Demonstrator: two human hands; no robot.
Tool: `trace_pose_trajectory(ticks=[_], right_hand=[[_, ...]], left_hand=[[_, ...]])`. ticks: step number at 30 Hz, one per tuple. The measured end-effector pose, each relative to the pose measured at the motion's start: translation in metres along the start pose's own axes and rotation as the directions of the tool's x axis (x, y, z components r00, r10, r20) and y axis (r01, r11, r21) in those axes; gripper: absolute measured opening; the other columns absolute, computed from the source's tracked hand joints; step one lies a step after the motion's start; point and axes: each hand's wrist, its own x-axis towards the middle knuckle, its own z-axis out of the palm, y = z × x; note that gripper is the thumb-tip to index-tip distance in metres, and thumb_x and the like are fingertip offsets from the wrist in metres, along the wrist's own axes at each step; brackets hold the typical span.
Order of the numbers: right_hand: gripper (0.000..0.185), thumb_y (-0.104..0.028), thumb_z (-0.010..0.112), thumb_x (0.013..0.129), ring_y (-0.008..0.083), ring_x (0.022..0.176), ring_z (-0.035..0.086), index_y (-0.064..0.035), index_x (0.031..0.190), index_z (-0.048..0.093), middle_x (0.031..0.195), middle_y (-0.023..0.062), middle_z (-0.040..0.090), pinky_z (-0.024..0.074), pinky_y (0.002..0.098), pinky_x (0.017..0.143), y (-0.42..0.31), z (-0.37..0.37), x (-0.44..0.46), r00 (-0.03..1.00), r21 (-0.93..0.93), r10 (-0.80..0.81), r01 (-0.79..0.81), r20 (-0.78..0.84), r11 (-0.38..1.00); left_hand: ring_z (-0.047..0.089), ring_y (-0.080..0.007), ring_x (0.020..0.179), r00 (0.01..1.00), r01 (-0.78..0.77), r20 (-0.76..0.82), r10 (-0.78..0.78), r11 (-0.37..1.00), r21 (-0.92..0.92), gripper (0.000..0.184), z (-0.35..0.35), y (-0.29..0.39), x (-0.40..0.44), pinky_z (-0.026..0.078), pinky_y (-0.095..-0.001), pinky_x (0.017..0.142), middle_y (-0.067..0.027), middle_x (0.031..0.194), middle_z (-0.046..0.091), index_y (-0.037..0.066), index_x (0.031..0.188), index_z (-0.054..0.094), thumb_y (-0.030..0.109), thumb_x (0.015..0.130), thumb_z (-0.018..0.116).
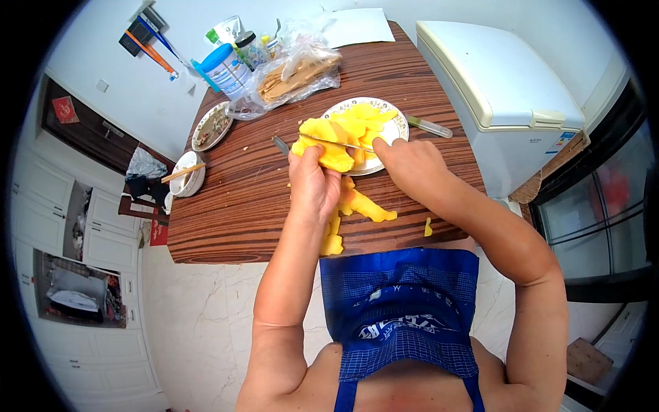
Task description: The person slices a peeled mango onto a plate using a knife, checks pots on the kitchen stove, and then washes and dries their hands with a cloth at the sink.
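My left hand (314, 178) is wrapped round a large, uneven chunk of yellow flesh (331, 162), perhaps pumpkin or mango; I cannot tell which. In my right hand (412, 168) is a knife (333, 142), its blade lying across the chunk and pointing left. Just behind, partly covered by the chunk and my right hand, a patterned white plate (397, 130) bears several cut yellow pieces (364, 118). Yellow scraps (367, 206) lie on the table below my hands. A small metal piece (280, 145) shows left of the chunk, the rest of it hidden.
On the wood-grain table (233, 223) a green-handled tool (430, 126) lies right of the plate. Leftward are a bowl with chopsticks (187, 180) and a dish of food (212, 128). A plastic bag (294, 79), a blue-lidded tin (226, 69) and jars stand behind. A white freezer (498, 82) flanks the right.
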Motion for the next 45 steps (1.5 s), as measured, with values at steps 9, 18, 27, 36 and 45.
trace_pose_trajectory(ticks=[9,18,27,36,45], right_hand=[[0.015,-0.012,0.051,0.090,0.0283,0.078,0.071,-0.0048,0.103,0.056,0.083,0.0136,0.070,0.0551,0.0399,0.064,-0.004,0.004,0.009,1.000,0.035,0.018,-0.018,-0.012,0.999],[0.013,-0.010,0.054,0.088,0.0324,0.074,0.069,-0.0049,0.100,0.054,0.078,0.0158,0.068,0.0537,0.0433,0.061,0.008,0.007,0.016,0.996,0.033,0.067,-0.065,-0.062,0.997],[0.019,-0.024,0.050,0.096,0.0366,0.076,0.064,-0.0050,0.100,0.053,0.080,0.0174,0.065,0.0491,0.0489,0.067,0.019,-0.007,-0.002,0.993,0.216,0.107,-0.117,0.056,0.969],[0.018,-0.024,0.053,0.094,0.0382,0.078,0.065,-0.0062,0.098,0.052,0.083,0.0173,0.066,0.0484,0.0520,0.067,0.022,-0.004,-0.035,0.987,0.303,0.075,-0.030,-0.139,0.953],[0.019,-0.024,0.053,0.094,0.0400,0.082,0.063,-0.0065,0.100,0.050,0.085,0.0180,0.066,0.0484,0.0525,0.071,0.049,0.001,-0.051,0.970,0.348,0.159,-0.088,-0.181,0.933]], left_hand=[[0.053,-0.0377,0.117,1.000,0.004,0.010,-0.005,0.996,0.094,0.039,0.005,-0.005,-0.003,0.053,-0.0548,0.094,-0.0212,0.129,0.045,0.002,0.129,0.033,-0.003,0.091,0.038],[0.052,-0.0405,0.118,0.999,0.049,-0.004,-0.049,0.991,0.127,0.040,0.020,0.004,-0.010,0.053,-0.0558,0.094,-0.0237,0.129,0.045,-0.001,0.130,0.033,-0.004,0.090,0.036],[0.052,-0.0386,0.119,0.981,0.194,0.044,-0.190,0.974,-0.115,0.038,-0.010,0.015,-0.002,0.055,-0.0522,0.094,-0.0229,0.130,0.046,0.000,0.132,0.037,0.001,0.093,0.039],[0.059,-0.0352,0.107,0.975,0.221,-0.001,-0.223,0.967,-0.123,0.033,-0.020,0.019,0.003,0.053,-0.0484,0.091,-0.0202,0.119,0.059,-0.004,0.120,0.050,0.015,0.094,0.046],[0.063,-0.0301,0.101,0.976,-0.068,-0.153,0.155,0.884,0.463,0.038,-0.034,0.054,0.039,0.057,-0.0424,0.082,-0.0181,0.118,0.057,0.000,0.128,0.039,0.002,0.091,0.044]])
